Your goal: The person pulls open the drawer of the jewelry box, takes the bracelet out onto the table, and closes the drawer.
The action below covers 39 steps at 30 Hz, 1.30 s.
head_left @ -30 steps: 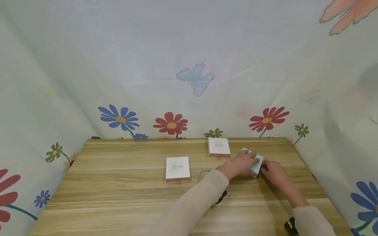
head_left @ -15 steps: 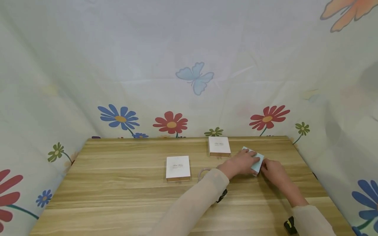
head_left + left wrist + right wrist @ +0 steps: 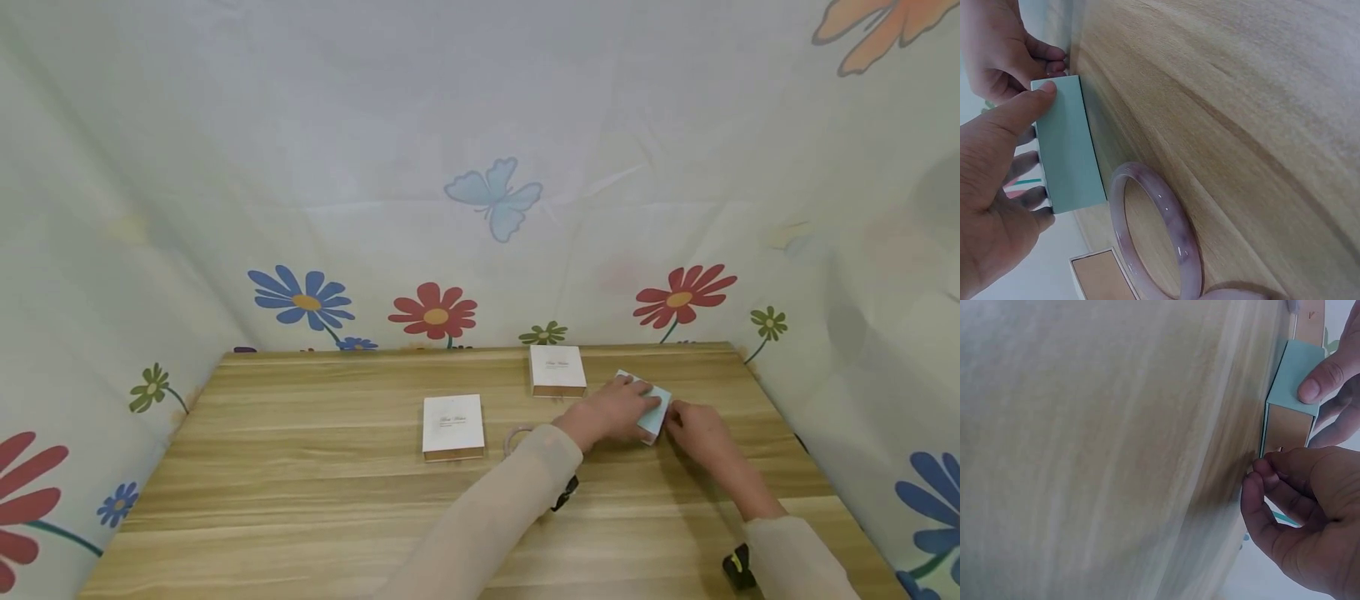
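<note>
A light blue box with a brown end stands on the table at the right. My left hand grips it, the thumb on one face and the fingers around the opposite side. At the brown end, the thumb and index finger of my right hand come together, pinching what looks like a small tab, mostly hidden behind the fingertips. A pale purple bangle lies near my left wrist, partly covered by the sleeve in the head view. Part of a second pale ring shows at the left wrist view's lower edge.
Two white boxes with printed lids and brown sides rest on the wooden table: one white box left of my hands, another white box near the back edge. A flower-printed curtain surrounds the table's back and sides.
Both hands keep their places at the light blue box. The head view shifts very slightly; no clear movement of the box or hands shows.
</note>
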Each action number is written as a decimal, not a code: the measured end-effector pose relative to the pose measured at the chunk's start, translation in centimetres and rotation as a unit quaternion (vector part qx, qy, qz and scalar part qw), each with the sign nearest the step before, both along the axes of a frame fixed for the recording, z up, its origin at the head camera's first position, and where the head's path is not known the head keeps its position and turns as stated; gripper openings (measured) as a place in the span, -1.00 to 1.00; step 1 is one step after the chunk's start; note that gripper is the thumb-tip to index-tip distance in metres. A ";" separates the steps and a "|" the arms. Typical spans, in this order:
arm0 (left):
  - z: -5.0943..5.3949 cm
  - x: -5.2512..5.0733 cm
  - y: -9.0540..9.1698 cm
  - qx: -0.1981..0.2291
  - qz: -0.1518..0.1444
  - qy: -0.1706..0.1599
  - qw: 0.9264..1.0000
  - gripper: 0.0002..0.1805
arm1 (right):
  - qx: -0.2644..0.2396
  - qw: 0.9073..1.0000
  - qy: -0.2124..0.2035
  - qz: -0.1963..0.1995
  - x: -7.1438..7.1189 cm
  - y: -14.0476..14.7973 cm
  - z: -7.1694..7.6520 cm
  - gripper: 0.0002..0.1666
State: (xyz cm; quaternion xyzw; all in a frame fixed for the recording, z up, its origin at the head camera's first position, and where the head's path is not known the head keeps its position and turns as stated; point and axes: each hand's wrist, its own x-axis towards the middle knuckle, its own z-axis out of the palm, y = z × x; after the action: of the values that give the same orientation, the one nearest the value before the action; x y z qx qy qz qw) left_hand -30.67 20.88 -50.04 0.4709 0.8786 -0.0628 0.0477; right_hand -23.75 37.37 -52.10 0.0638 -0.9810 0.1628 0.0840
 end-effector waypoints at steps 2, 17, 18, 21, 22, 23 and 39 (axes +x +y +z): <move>0.0 0.0 0.0 -0.001 -0.001 0.001 1.000 -0.24 | 0.002 1.000 0.002 0.001 0.0 0.1 0.1 -0.89; 0.2 0.1 -0.2 -0.001 0.004 0.016 1.000 -0.23 | 0.001 1.000 -0.028 -0.001 1.5 2.7 0.0 -0.85; 0.1 0.1 -0.2 0.000 0.003 0.016 1.000 -0.23 | -0.004 0.999 -0.033 -0.003 1.6 2.8 0.0 -0.85; 0.2 0.2 -0.3 0.001 0.003 0.013 1.000 -0.24 | -0.011 0.999 -0.046 -0.006 2.0 3.2 0.2 -0.87; 0.2 0.2 -0.3 0.000 0.003 0.014 1.000 -0.24 | -0.012 0.999 -0.048 -0.007 2.1 3.2 0.2 -0.87; 0.3 0.2 -0.3 -0.001 0.004 0.013 1.000 -0.24 | -0.011 0.999 -0.049 -0.008 2.1 3.3 0.2 -0.87; 0.6 0.4 -0.1 -0.013 0.010 0.008 1.000 -0.22 | 0.010 0.998 -0.057 -0.018 3.2 4.6 0.5 -0.88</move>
State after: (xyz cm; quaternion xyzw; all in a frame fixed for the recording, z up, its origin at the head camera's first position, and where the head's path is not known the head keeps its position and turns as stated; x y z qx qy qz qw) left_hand -30.27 20.76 -49.44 0.4611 0.8827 -0.0771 0.0473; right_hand -20.56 41.96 -51.59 0.0374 -0.9867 0.1549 0.0307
